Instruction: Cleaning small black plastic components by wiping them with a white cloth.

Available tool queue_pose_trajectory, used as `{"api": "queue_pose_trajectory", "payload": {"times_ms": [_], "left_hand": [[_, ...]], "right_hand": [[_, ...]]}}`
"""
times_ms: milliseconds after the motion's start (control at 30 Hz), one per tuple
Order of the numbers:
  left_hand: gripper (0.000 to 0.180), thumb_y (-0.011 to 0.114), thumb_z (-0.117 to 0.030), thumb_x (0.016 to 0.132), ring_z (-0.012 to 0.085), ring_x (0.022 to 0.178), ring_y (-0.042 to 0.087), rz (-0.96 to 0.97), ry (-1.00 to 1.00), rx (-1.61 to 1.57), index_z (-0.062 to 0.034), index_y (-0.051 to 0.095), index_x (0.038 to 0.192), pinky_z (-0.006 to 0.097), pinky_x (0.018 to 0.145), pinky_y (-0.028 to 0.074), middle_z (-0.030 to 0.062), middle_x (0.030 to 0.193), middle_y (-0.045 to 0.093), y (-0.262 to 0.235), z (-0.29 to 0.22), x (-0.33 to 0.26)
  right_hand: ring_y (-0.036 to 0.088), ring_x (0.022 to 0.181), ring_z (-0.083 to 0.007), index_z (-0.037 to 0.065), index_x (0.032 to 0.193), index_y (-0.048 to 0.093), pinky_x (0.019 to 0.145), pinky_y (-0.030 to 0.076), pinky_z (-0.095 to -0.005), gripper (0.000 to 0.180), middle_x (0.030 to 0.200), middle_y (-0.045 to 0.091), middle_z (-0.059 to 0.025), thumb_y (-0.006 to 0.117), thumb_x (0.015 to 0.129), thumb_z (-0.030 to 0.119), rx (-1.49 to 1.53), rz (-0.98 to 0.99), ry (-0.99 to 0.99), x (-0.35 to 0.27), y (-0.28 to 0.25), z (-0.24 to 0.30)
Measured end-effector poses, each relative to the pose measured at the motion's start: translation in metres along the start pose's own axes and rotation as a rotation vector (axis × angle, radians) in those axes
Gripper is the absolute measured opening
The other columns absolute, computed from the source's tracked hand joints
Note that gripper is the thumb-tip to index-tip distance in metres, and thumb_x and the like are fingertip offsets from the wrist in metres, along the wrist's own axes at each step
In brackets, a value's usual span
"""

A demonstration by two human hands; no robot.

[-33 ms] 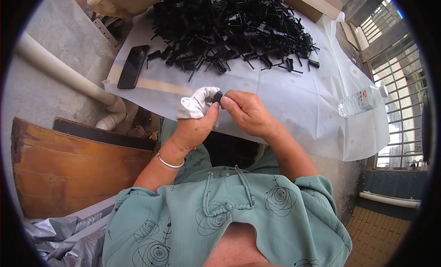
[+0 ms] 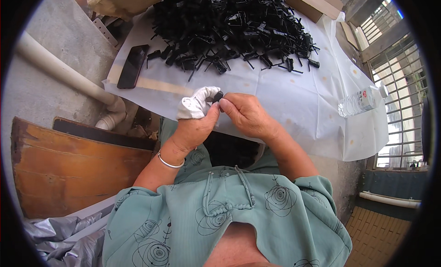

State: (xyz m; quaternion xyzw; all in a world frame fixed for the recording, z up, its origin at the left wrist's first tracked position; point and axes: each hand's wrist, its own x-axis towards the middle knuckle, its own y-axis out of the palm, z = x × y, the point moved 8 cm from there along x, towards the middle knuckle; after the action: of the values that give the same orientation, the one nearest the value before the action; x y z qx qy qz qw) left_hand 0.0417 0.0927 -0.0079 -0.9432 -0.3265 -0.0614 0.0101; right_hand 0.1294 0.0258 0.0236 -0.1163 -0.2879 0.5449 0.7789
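My left hand (image 2: 198, 115), its fingers covered by white cloth and its thumb bare, pinches a small black plastic part (image 2: 217, 97) above the near table edge. My right hand (image 2: 247, 112) is closed, thumb against bent fingers, right at the part's right side. Whatever those fingertips grip is too small or hidden to make out. Beyond both hands lies a big heap of black plastic parts (image 2: 229, 30), many with thin stems sticking out.
A dark phone (image 2: 133, 67) lies left of the heap on the white plastic sheet (image 2: 285, 101). At the right, a clear bottle (image 2: 360, 101) rests on its side. A cardboard box (image 2: 312, 3) stands at the back. An orange-brown wooden panel (image 2: 82, 166) is at the left.
My right hand has shifted very slightly left, closer against the black part. The left hand stays in place with its pinch.
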Motion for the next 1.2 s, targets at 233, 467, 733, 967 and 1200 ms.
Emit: {"api": "queue_pose_trajectory", "payload": {"times_ms": [233,467,733,967,1200], "left_hand": [[0.029,0.056,0.002,0.079,0.0141,0.085,0.055,-0.105,0.359,0.52,0.0044,0.053,0.107,0.027,0.078,0.045,0.0106,0.094,0.058,0.002,-0.021,-0.008],[0.025,0.05,-0.004,0.087,0.011,0.068,0.049,-0.036,0.111,-0.002,-0.002,0.044,0.111,0.024,0.062,0.045,0.002,0.086,0.051,-0.01,0.0,0.007],[0.029,0.043,-0.006,0.09,0.0037,0.061,0.038,0.071,-0.074,-0.135,-0.0032,0.042,0.118,0.017,0.053,0.036,-0.0002,0.085,0.049,0.0,0.0,0.003],[0.028,0.041,-0.004,0.086,0.0027,0.057,0.036,0.137,-0.032,-0.127,-0.0017,0.044,0.113,0.017,0.051,0.03,-0.0014,0.074,0.046,0.008,-0.006,0.002],[0.025,0.042,-0.001,0.081,0.0182,0.076,0.052,-0.006,0.27,0.363,-0.0005,0.046,0.105,0.029,0.071,0.044,0.0101,0.086,0.053,0.005,-0.02,0.0]], "right_hand": [[0.043,0.051,-0.0229,-0.002,0.072,0.053,0.052,0.039,-0.0327,0.025,0.058,0.051,-0.0126,0.05,0.089,0.016,-0.005,-0.091,0.172,-0.002,0.011,-0.017],[0.041,0.054,-0.0138,0.0,0.081,0.06,0.051,0.037,-0.0282,0.016,0.059,0.046,-0.005,0.057,0.084,0.015,0.06,0.031,0.206,0.003,-0.005,-0.013],[0.042,0.053,-0.0112,0.002,0.091,0.06,0.051,0.037,-0.0237,0.016,0.06,0.048,-0.0039,0.066,0.077,0.007,0.001,-0.016,0.002,-0.001,-0.015,-0.006],[0.045,0.053,-0.0134,-0.001,0.082,0.055,0.051,0.038,-0.0254,0.015,0.062,0.05,-0.0054,0.062,0.083,0.013,0.112,0.0,0.137,0.005,-0.005,-0.018],[0.05,0.058,-0.0331,-0.001,0.076,0.053,0.056,0.042,-0.0373,0.02,0.064,0.054,-0.0169,0.05,0.088,0.014,-0.008,0.079,0.043,0.008,0.013,0.0]]}}
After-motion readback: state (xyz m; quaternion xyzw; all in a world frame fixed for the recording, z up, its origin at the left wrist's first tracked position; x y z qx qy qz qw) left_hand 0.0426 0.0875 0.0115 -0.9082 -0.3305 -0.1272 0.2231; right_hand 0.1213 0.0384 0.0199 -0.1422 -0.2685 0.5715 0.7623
